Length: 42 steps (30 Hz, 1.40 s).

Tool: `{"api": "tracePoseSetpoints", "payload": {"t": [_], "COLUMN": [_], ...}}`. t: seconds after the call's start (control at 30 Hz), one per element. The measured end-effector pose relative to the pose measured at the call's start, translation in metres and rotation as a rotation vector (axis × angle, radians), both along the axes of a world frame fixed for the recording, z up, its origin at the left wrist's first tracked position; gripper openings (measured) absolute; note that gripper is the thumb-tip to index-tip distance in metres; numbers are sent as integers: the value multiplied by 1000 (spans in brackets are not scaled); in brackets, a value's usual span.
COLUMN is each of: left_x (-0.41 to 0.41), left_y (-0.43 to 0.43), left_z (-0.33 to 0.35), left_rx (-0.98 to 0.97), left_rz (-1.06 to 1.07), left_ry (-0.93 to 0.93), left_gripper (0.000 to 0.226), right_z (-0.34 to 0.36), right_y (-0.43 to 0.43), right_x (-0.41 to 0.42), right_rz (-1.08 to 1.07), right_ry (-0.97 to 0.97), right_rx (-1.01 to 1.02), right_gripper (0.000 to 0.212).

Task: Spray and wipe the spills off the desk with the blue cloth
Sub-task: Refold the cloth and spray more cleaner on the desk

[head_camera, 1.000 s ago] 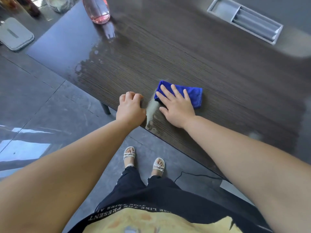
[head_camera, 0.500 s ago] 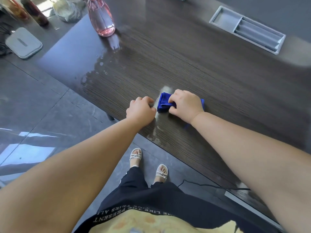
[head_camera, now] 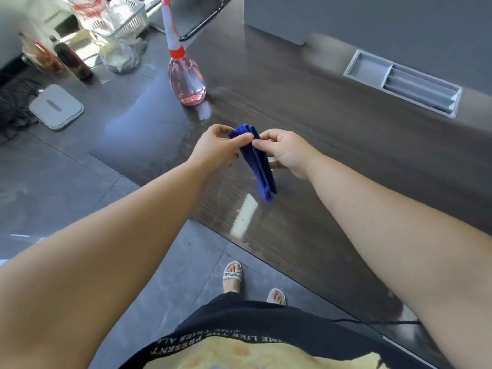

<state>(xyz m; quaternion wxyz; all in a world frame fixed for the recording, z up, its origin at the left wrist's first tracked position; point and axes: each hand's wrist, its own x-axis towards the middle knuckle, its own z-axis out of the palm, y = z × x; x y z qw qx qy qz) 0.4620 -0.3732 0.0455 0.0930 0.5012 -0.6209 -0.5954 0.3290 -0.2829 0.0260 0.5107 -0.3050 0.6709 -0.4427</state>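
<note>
The blue cloth [head_camera: 259, 166] hangs folded in the air above the dark wood-grain desk [head_camera: 332, 155]. My left hand [head_camera: 215, 149] pinches its top edge from the left, and my right hand [head_camera: 286, 153] pinches the same top edge from the right. The cloth's lower end dangles just over the desk near its front edge. A wet, shiny patch [head_camera: 243, 217] lies on the desk below the cloth. The spray bottle [head_camera: 185, 73], pink liquid inside with a red-and-white top, stands upright on the desk beyond my hands.
A grey recessed cable tray [head_camera: 404, 82] is set into the desk at the back right. Jars, a plastic basket and bags [head_camera: 117, 30] crowd the far left. A flat grey device [head_camera: 56, 106] lies on the floor at left. My sandalled feet stand by the desk's front edge.
The cloth has been lifted off the desk; half a second ago my right hand was bunching it on the surface. My left hand left the desk edge and now pinches the cloth too.
</note>
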Motion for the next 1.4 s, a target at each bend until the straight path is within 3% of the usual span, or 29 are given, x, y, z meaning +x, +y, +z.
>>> {"api": "tracePoseSetpoints", "payload": {"t": [0.2, 0.4, 0.6, 0.8, 0.93, 1.0, 1.13, 1.27, 1.4], "left_x": [1, 6, 4, 16, 16, 9, -3, -12, -14], "left_y": [-24, -41, -49, -73, -77, -69, -61, -58, -52], "left_z": [10, 9, 15, 30, 38, 43, 44, 48, 55], "left_rx": [7, -15, -34, -150, -488, -503, -438, -514, -489], "left_rz": [13, 57, 44, -163, -557, -639, -503, -445, -491], "left_ry": [81, 134, 195, 78, -186, -193, -38, -88, -112], "left_gripper": [42, 20, 17, 40, 43, 43, 30, 21, 15], "right_z": [9, 15, 14, 30, 44, 50, 60, 56, 37], "right_y": [-30, -47, -53, -56, -55, -58, -62, -54, -35], "right_x": [1, 5, 7, -22, -28, -22, -15, -21, -21], "right_rz": [-72, -101, -71, -121, 24, 84, 78, -2, 199], "right_ry": [-2, -119, 136, 236, 317, 328, 292, 158, -65], "right_rx": [-14, -5, -48, -62, -15, 3, -25, -60, -41], "right_gripper": [19, 23, 28, 24, 30, 31, 30, 15, 32]}}
